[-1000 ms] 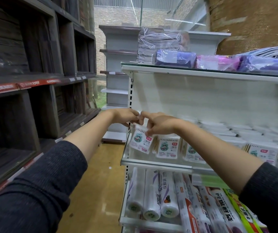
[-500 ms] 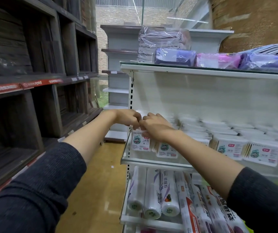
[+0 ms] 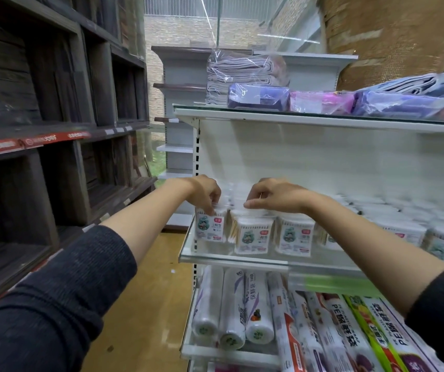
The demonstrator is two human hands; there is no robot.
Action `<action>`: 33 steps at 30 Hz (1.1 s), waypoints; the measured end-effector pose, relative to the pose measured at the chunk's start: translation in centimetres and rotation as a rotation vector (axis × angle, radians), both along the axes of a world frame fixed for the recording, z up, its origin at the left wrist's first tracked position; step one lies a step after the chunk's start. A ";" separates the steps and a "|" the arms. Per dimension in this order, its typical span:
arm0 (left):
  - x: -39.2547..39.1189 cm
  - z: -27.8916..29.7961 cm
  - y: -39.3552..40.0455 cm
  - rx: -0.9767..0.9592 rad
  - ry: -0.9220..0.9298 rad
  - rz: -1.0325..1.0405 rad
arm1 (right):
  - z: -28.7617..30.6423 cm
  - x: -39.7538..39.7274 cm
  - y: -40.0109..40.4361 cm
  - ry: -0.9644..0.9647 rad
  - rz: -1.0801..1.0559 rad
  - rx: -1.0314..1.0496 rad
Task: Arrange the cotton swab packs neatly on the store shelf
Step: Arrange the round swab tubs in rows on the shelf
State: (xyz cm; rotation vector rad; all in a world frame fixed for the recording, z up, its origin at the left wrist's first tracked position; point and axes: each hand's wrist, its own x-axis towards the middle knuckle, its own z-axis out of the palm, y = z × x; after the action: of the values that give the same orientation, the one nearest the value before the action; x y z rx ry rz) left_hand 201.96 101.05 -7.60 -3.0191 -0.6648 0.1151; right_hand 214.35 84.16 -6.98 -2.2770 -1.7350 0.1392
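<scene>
Clear cotton swab packs with white labels stand in rows on the glass middle shelf [image 3: 231,257]. My left hand [image 3: 206,193] pinches the top of the leftmost pack [image 3: 210,228] at the shelf's left end. My right hand [image 3: 274,196] has its fingers curled over the top of the second pack [image 3: 253,234]. A third pack [image 3: 294,236] stands beside it, and more packs [image 3: 403,232] run off to the right, blurred. The front packs stand upright, labels facing out.
Wrapped cloths and purple packs [image 3: 258,96] lie on the top shelf. Plastic bag rolls [image 3: 245,304] fill the shelf below. Dark wooden shelving [image 3: 54,130] lines the left side, with a yellow floor aisle [image 3: 145,304] between.
The tilted leftmost pack now stands upright at the shelf end. My hands have moved apart, the right one shifting from the first pack onto the second.
</scene>
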 end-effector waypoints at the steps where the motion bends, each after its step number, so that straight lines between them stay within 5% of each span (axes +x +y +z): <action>1: 0.1 0.1 -0.1 0.009 0.006 0.006 | -0.1 0.0 -0.3 -0.014 0.019 -0.035; 6: 0.6 0.2 -0.7 0.014 0.012 0.008 | -1.3 0.5 -0.4 -0.219 0.053 -0.166; 23: 1.9 -0.4 -4.1 -0.109 -0.045 -0.034 | -1.6 -0.1 0.5 -0.261 0.047 -0.080; 28: 2.9 -1.2 -5.9 0.018 -0.059 -0.078 | -1.1 0.5 -0.5 -0.251 0.055 -0.054; 33: 3.8 -1.3 -7.1 0.157 -0.046 -0.087 | -1.6 2.4 -2.0 -0.441 -0.053 -0.136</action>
State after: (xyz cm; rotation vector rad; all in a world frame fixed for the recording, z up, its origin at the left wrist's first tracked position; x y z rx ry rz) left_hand 205.72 93.98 -8.95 -2.9016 -0.5181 -0.0101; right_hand 216.79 82.15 -8.62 -2.5992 -1.9127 -0.2876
